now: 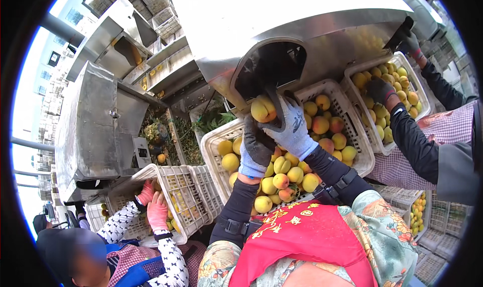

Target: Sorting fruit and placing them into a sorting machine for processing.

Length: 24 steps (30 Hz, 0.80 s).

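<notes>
The right hand (292,128), in a grey-white work glove, is raised to the dark opening of the metal chute (274,66) and its fingers are closed around one yellow-orange peach (262,109), which sits just at the mouth of this opening, above the crate. The left hand (256,149), in a dark glove with a light blue cuff, is just below and beside the right one; its fingers point upward and are bent only a little, so the hand is rather open, and whether it touches the held peach or the right glove I cannot tell. Under both hands stands a white plastic crate (214,154) filled with many peaches (282,179) (yellow ones and some with a red blush), and the two forearms in black sleeves reach over its near edge. To the right, another person's dark-gloved hand (378,90) rests on the fruit in a second white crate (420,88), and their other hand (408,41) is up at the edge of the machine. To the lower left, a third person in pink gloves (156,211) holds a tilted, nearly empty crate (186,196).
</notes>
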{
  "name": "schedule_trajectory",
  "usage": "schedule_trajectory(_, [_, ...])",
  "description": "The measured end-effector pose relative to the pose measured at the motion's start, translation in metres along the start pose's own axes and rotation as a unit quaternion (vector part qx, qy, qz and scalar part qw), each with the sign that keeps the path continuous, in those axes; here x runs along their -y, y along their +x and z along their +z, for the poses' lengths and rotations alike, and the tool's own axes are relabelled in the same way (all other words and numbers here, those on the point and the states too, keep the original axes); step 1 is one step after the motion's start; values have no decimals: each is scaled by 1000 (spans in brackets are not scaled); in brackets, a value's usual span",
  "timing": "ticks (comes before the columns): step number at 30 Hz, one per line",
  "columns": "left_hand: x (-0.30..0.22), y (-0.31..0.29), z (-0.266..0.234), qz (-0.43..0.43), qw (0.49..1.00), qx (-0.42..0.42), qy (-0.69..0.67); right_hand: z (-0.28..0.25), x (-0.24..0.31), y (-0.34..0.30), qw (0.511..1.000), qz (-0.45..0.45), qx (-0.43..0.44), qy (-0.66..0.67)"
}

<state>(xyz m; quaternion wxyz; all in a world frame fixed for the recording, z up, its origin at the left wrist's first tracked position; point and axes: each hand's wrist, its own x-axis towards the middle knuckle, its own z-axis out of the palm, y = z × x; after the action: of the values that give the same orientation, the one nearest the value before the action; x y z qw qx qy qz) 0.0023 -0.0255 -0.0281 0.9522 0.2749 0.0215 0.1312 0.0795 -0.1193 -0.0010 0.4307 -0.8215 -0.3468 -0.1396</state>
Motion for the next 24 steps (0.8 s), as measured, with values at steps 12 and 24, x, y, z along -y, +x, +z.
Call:
schedule_trajectory(12, [3,-86,-30,-107,468,322,816,35,-63,81,991,-51,-32,-118])
schedule_trajectory(24, [17,-100,-82,-187,827,-6,531,80,-104,-78,955,-18,183,-233])
